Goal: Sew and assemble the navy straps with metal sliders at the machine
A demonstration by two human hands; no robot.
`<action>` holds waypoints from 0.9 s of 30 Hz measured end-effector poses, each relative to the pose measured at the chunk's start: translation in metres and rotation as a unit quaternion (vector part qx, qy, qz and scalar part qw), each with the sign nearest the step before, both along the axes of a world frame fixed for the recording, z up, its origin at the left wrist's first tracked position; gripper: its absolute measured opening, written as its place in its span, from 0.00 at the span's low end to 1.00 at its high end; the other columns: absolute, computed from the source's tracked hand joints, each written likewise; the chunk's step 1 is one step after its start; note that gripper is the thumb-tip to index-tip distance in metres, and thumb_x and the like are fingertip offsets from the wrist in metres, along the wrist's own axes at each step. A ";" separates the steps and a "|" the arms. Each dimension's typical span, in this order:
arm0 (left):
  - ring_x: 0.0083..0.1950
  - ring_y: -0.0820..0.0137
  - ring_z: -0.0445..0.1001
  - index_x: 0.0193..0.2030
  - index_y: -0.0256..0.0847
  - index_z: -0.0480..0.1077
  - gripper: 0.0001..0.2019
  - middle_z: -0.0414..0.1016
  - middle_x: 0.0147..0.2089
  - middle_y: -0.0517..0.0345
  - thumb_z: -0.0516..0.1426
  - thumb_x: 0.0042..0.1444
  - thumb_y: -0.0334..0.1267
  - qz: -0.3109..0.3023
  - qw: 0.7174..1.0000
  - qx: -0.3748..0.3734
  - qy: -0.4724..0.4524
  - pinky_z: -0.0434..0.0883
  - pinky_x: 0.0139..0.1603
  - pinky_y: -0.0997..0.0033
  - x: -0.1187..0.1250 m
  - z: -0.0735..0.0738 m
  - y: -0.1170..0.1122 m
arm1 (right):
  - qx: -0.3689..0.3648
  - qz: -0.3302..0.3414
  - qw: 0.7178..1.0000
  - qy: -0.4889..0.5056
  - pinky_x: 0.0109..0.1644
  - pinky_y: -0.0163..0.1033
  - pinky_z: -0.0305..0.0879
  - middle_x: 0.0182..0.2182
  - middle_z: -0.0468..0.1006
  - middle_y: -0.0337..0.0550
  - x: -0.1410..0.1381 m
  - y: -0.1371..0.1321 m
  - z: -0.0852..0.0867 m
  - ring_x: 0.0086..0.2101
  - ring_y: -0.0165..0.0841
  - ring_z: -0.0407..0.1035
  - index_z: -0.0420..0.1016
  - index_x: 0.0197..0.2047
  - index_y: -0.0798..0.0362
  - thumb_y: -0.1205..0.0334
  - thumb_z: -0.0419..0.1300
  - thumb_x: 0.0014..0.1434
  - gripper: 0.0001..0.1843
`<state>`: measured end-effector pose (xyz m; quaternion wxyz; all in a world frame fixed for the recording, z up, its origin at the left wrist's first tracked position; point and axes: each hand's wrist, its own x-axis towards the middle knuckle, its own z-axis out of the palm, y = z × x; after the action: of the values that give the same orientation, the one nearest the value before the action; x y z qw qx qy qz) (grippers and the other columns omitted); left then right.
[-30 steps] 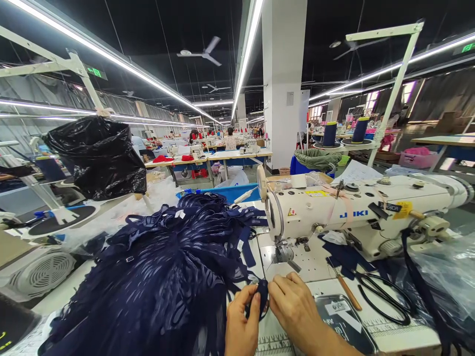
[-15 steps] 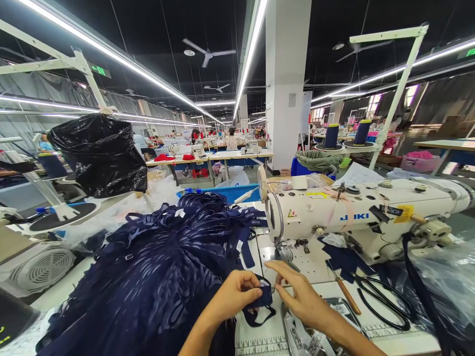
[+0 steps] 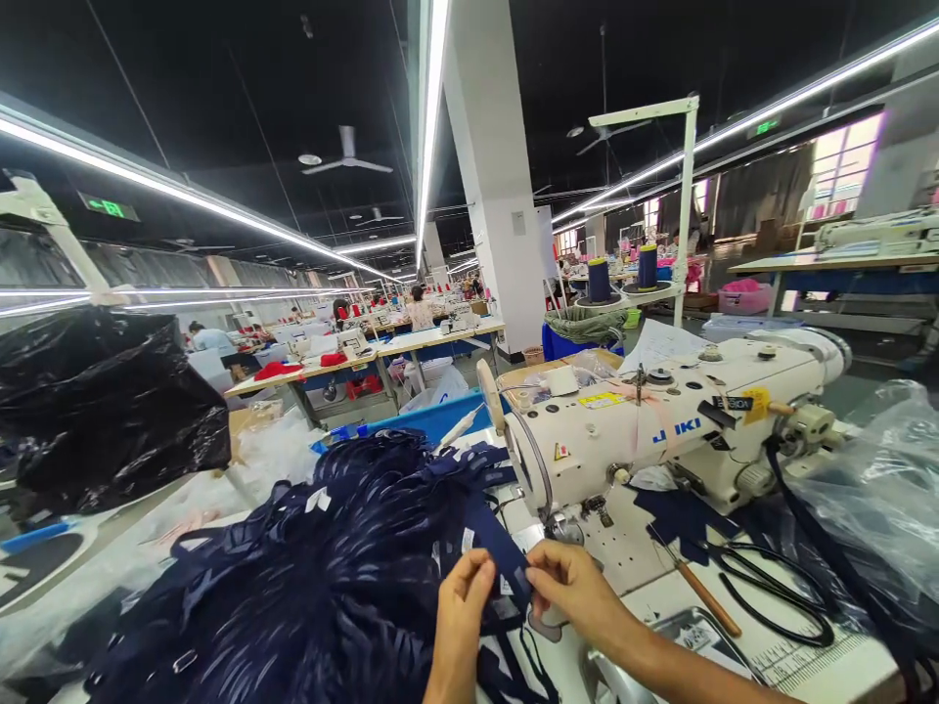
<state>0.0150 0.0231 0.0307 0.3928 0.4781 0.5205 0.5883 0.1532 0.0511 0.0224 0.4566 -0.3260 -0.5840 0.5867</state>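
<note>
Long strip lights run down the dark ceiling of a sewing hall, past a white pillar and rows of tables where other people sit far off.

From the head camera, the near worktop carries a cream sewing machine, its needle end pointing towards the person. A big pile of navy pieces heaps up on the left half of the worktop and reaches almost to the machine.

Both hands meet just in front of the needle end, at the pile's right edge. The left hand and the right hand hold one navy strap between them. The left fingers are pinched on it from the left and the right fingers are pinched on its lower right end. The strap slants upward from the hands and its upper part lies against the pile. Whether it touches the machine bed cannot be told.

Right of the hands, a wooden-handled tool lies on the worktop, with black scissors just beside it. A clear plastic bag bulges at the far right. A black plastic bag hangs at the left. Two thread cones stand on a stand behind the machine.
</note>
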 end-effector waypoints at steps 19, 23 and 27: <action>0.37 0.66 0.64 0.23 0.37 0.68 0.14 0.66 0.30 0.56 0.59 0.42 0.48 0.001 0.999 -0.006 0.037 0.63 0.40 0.74 0.009 -0.008 -0.006 | -0.007 -0.012 1.000 -0.012 0.24 0.34 0.61 0.14 0.65 0.35 -0.006 -0.001 -0.006 0.18 0.29 0.66 0.62 0.22 0.55 0.36 0.56 0.42 0.27; 0.38 0.66 0.64 0.24 0.37 0.70 0.14 0.66 0.31 0.55 0.59 0.42 0.48 0.011 0.999 -0.008 0.040 0.63 0.42 0.74 0.009 -0.008 -0.006 | -0.003 -0.002 1.000 -0.007 0.23 0.33 0.62 0.14 0.66 0.36 -0.005 0.000 -0.006 0.17 0.29 0.66 0.63 0.22 0.55 0.36 0.56 0.42 0.26; 0.37 0.66 0.65 0.24 0.37 0.70 0.14 0.67 0.31 0.54 0.59 0.42 0.48 0.006 0.999 -0.003 0.036 0.64 0.42 0.72 0.010 -0.006 -0.006 | -0.018 0.004 1.000 0.003 0.22 0.33 0.62 0.14 0.63 0.33 -0.005 -0.001 -0.005 0.16 0.28 0.66 0.63 0.22 0.56 0.38 0.56 0.42 0.26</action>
<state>0.0252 0.0168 0.0247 0.3715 0.4947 0.5387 0.5718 0.1481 0.0504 0.0177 0.4503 -0.3303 -0.5735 0.5994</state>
